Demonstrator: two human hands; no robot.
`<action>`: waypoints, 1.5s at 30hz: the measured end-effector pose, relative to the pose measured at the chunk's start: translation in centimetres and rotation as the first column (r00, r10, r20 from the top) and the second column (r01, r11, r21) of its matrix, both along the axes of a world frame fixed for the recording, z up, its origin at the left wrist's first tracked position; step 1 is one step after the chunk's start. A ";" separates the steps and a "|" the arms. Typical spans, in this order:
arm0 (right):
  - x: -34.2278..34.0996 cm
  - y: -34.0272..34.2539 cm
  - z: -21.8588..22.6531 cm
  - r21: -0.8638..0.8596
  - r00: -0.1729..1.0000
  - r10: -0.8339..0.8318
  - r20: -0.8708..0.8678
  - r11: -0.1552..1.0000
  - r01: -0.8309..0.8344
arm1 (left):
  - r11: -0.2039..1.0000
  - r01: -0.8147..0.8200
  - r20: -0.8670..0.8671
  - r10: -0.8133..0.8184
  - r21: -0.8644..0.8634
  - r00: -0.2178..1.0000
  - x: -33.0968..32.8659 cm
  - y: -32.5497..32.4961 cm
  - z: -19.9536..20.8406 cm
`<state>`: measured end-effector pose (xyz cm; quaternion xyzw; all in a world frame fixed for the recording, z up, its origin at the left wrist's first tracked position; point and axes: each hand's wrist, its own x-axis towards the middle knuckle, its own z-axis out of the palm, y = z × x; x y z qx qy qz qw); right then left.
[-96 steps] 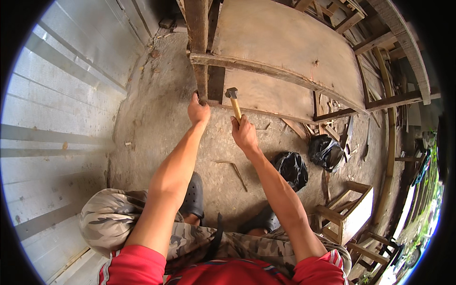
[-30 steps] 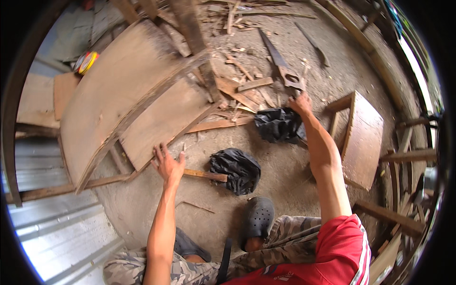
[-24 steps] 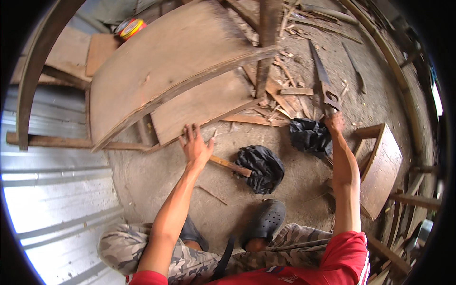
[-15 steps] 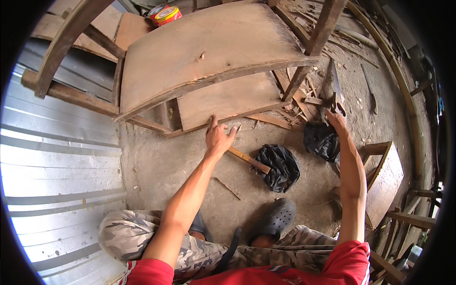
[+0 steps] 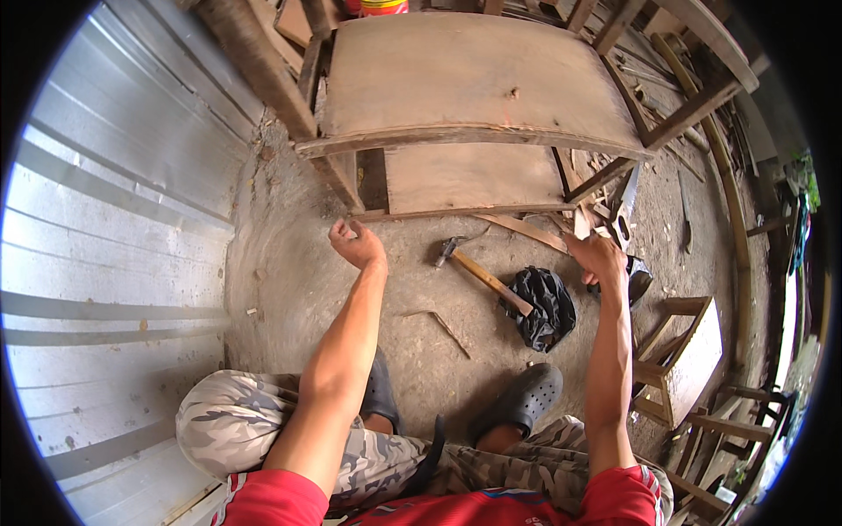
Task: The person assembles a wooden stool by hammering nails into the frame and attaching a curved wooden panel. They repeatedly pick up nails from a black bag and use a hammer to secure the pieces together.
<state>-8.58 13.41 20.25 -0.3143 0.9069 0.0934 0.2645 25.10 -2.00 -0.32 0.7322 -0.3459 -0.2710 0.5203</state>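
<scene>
My left hand (image 5: pixel 358 245) hovers by the near left corner of a wooden furniture frame (image 5: pixel 478 138), its fingers loosely curled and apart, with nothing seen in them. My right hand (image 5: pixel 600 260) is at the frame's near right corner, beside wood scraps, fingers bent and spread; I see nothing held, though its underside is hidden. Between the hands a hammer (image 5: pixel 482 279) lies on the floor, its handle end against a crumpled black plastic bag (image 5: pixel 539 307). Another black bag (image 5: pixel 640 285) is partly behind my right hand. A handsaw (image 5: pixel 627 206) lies just beyond that hand.
Corrugated metal sheeting (image 5: pixel 132 263) stands along the left. A small wooden box frame (image 5: pixel 693 364) is at the right. A long blade (image 5: pixel 686 215), a thin stick (image 5: pixel 452 333) and a red and yellow can (image 5: pixel 384 7) are also about. My feet wear dark clogs (image 5: pixel 517 403).
My left hand has moved left, off the frame's near edge and away from the hammer. My right hand has come left from the saw handle. The view has shifted, and the frame appears farther right.
</scene>
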 end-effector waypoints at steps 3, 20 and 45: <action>2.3 -0.3 3.1 0.074 0.970 0.154 0.188 0.983 -0.170 | 0.992 0.011 -0.217 -0.038 -0.124 0.975 1.4 -1.6 1.5; 17.2 -9.3 -0.3 -0.526 0.841 0.350 0.412 0.845 -0.095 | 0.897 0.439 -0.286 -0.433 -0.048 0.855 3.6 -0.8 2.3; 22.7 -12.2 -16.4 -0.558 0.624 0.760 -0.182 0.443 -0.702 | 0.881 0.325 -0.593 -0.066 0.343 0.803 1.6 4.0 0.6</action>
